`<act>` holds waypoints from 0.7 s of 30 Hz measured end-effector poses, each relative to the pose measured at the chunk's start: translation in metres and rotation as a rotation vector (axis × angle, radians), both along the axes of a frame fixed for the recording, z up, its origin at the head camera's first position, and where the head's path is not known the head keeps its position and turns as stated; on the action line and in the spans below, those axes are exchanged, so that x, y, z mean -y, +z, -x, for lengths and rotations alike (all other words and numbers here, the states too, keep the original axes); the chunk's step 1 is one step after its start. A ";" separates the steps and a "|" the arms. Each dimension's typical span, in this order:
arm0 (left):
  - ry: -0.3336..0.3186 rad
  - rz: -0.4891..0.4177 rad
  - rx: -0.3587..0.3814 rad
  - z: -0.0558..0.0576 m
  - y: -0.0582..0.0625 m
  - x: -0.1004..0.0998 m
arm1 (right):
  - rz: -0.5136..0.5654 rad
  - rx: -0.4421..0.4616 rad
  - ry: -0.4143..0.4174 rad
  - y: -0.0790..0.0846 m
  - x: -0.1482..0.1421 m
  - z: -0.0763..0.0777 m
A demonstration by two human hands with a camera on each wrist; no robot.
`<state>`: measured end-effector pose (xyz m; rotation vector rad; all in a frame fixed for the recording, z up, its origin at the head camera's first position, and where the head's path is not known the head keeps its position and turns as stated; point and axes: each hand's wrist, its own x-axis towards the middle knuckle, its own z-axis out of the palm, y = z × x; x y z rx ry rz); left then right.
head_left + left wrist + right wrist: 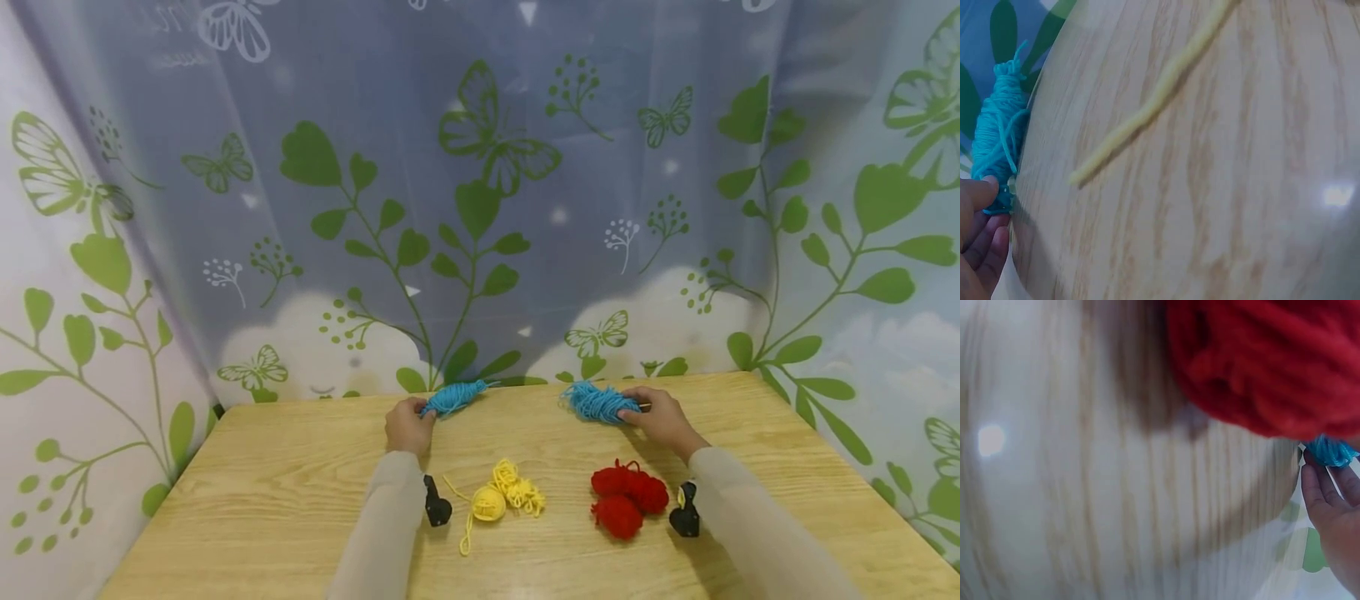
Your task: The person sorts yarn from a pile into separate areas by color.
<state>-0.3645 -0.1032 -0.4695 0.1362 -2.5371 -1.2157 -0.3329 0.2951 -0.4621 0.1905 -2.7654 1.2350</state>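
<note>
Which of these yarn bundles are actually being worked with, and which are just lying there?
In hand:
left blue yarn bundle, held by left hand
right blue yarn bundle, held by right hand

Lying about:
yellow yarn
red yarn

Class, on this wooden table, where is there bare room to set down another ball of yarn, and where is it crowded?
Bare: the wooden table left of the left hand, and right of the right hand. Crowded: yellow yarn and red yarn between the sleeves.

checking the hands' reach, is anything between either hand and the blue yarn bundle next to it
Nothing visible. The left hand already grips the left blue yarn bundle, and the right hand grips the right blue yarn bundle, both at the wooden table's far edge.
</note>
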 end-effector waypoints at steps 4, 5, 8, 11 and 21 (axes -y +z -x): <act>0.029 -0.019 0.006 0.000 0.000 0.001 | 0.003 -0.003 -0.007 0.000 0.001 0.000; 0.038 -0.025 0.006 0.000 -0.001 0.001 | 0.010 0.000 -0.013 0.001 0.001 0.000; 0.058 -0.049 -0.005 0.001 0.000 0.000 | 0.019 0.002 -0.018 0.001 0.002 0.000; 0.047 -0.088 -0.036 0.000 0.005 -0.002 | 0.024 0.002 -0.026 0.000 0.003 -0.001; -0.071 -0.198 -0.148 -0.005 0.028 -0.022 | 0.024 -0.005 -0.035 0.004 0.008 -0.005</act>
